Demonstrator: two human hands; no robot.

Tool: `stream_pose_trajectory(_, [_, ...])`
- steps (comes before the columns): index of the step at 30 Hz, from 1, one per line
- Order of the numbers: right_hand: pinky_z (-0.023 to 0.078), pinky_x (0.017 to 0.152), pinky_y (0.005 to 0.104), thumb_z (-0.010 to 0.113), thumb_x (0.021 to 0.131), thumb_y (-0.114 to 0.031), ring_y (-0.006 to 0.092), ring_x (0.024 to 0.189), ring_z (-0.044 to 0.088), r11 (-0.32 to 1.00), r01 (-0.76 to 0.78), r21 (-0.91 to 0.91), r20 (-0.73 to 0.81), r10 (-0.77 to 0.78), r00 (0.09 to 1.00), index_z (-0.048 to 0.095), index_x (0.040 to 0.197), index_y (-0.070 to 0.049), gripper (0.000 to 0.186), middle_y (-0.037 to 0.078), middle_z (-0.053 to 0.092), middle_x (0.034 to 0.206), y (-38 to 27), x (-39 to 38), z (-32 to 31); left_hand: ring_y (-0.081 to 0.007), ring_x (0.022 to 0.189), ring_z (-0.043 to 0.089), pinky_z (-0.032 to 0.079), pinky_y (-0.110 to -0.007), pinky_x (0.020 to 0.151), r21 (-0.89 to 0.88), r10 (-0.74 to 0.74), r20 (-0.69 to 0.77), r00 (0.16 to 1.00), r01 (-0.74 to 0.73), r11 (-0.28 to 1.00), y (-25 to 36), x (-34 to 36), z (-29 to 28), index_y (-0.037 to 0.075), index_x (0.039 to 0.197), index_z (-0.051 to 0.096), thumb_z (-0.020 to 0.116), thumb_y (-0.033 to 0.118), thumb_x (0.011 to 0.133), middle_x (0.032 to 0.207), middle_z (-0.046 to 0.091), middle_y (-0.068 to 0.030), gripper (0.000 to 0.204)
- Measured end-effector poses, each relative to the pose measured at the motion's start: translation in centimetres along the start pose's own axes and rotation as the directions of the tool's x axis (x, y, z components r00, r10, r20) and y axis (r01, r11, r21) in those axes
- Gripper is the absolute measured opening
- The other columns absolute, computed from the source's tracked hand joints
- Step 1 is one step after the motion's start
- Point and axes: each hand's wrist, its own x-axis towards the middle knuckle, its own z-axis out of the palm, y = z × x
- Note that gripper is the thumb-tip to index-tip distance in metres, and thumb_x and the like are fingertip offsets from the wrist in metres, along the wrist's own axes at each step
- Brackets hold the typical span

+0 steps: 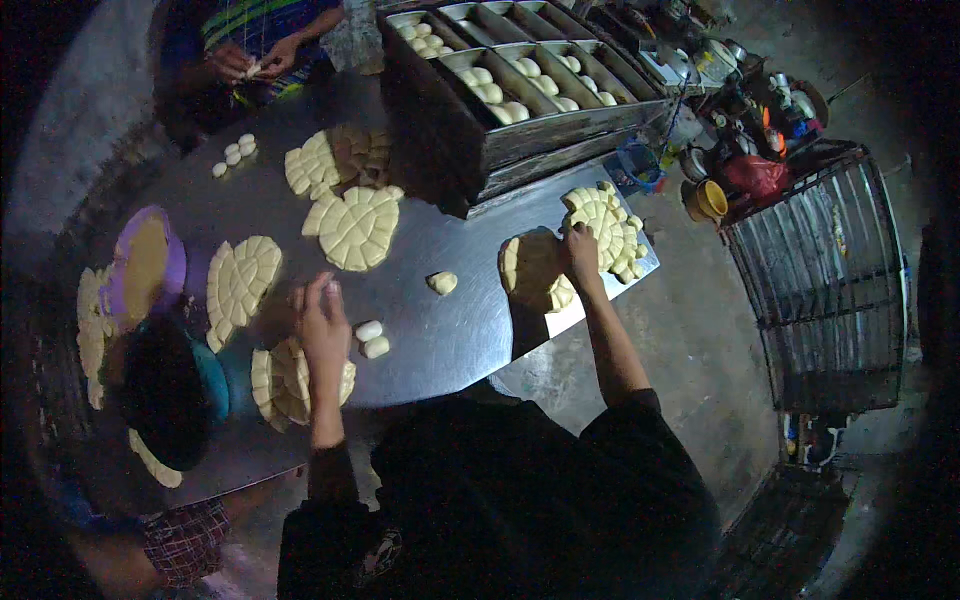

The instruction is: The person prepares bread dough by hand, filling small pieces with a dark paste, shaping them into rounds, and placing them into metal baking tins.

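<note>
The stack of joined baking pans (560, 145) at the far side of the worktop (450, 340) is split into long compartments. The far-left compartment holds a cluster of pale dough balls (424, 42); in the near row, more dough balls lie in several compartments, some pressed against one another.

A purple basin (178, 250) stands at the left with a tan surface showing inside; what it is cannot be told. Past the worktop's right end are a blue basket (637, 168), its contents too dim to make out, and a yellow tub (708, 200) near a red bag (755, 178).

The right hand (580, 253) is at the edge of a scored dough round (606, 222) on the right end of the worktop, fingers drawn together; whether they pinch a piece cannot be told. A shaded dough round (530, 268) lies just beside it. The left hand (322, 325) is over another cut round (272, 385) near the front edge, fingers bent and blurred, so its grip cannot be told. Two small dough pieces (372, 339) lie just right of it. Across the worktop, a co-worker's hands (284, 55) hold a bit of dough (253, 70).
</note>
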Motion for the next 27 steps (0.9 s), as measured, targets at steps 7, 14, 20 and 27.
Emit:
stream_pose_trajectory(7, [0.05,0.074,0.0448,0.062,0.079,-0.004,0.0388,0.088,0.062,0.98,0.027,0.196,0.113,-0.05,0.992,0.056,0.103,-0.004,0.025,0.02,0.065,0.091,-2.4,0.3,-1.0,-0.0336,0.12,0.054,0.042,-0.04,0.101,-0.186,0.203,0.454,0.867,-0.131,0.974,12.6,-3.1,11.3,0.005,0.117,0.064,0.062,0.021,0.093,0.122,0.061,-0.0167,0.029])
stream_pose_trajectory(14, [0.048,0.077,0.0242,0.063,0.091,0.0,0.0107,0.084,0.058,0.127,0.025,0.992,-0.06,0.278,0.959,0.055,0.105,-0.001,0.016,0.005,0.061,0.092,-2.5,2.2,-12.6,-0.0369,0.142,0.03,0.022,-0.044,0.117,-0.039,0.559,0.449,0.697,-0.61,0.792,14.8,-4.8,26.2,-0.004,0.14,0.042,0.057,0.033,0.094,0.149,0.037,-0.0238,0.061])
stream_pose_trajectory(20, [0.05,0.078,0.0303,0.077,0.076,0.003,0.0196,0.088,0.063,0.203,0.341,0.918,-0.342,-0.031,0.939,0.061,0.113,0.0,0.041,0.008,0.067,0.101,-2.8,3.2,-24.7,-0.0341,0.136,0.038,0.026,-0.044,0.114,-0.153,0.428,0.402,0.81,-0.401,0.903,17.8,-4.8,25.5,0.001,0.141,0.042,0.056,0.026,0.094,0.149,0.039,-0.016,0.055])
stream_pose_trajectory(27, [0.053,0.08,0.0345,0.069,0.068,0.009,0.0287,0.093,0.066,0.32,0.599,0.734,-0.491,-0.359,0.794,0.072,0.094,-0.003,0.029,0.015,0.068,0.102,-9.5,5.0,-25.7,-0.0253,0.118,0.054,0.043,-0.034,0.101,-0.863,0.125,-0.027,0.992,-0.087,0.498,25.1,-4.4,9.4,-0.006,0.132,0.048,0.044,0.01,0.102,0.126,0.052,-0.0159,0.035])
